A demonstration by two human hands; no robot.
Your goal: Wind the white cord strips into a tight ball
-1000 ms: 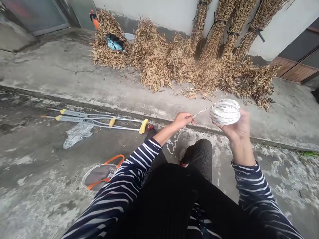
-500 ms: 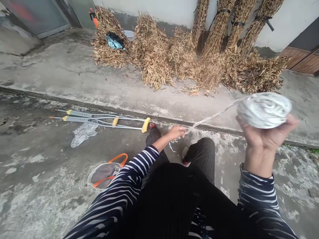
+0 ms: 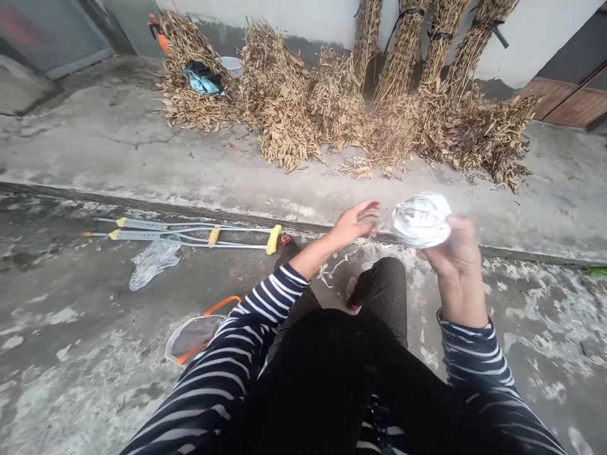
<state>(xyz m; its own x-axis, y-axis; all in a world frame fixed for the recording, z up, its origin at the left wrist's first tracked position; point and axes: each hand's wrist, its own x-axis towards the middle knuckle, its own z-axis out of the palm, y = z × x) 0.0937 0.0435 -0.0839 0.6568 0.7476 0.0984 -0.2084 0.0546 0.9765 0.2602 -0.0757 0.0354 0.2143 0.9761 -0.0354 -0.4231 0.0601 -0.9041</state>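
Right hand (image 3: pixel 455 253) grips ball of white twine (image 3: pixel 422 220).

Two crutches (image 3: pixel 180 235) lie on the concrete (image 3: pixel 95 145) beside a clear plastic sheet (image 3: pixel 154 265) and an orange-handled bag (image 3: pixel 194 335). Dried plant bundles (image 3: pixel 284 107) lean against the wall (image 3: pixel 294 19), a blue cloth (image 3: pixel 203 80) on one heap, a white bowl (image 3: pixel 231 66) just beside it.

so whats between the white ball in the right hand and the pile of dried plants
In the head view, only bare concrete ledge shows between the white ball in the right hand and the dried plants.
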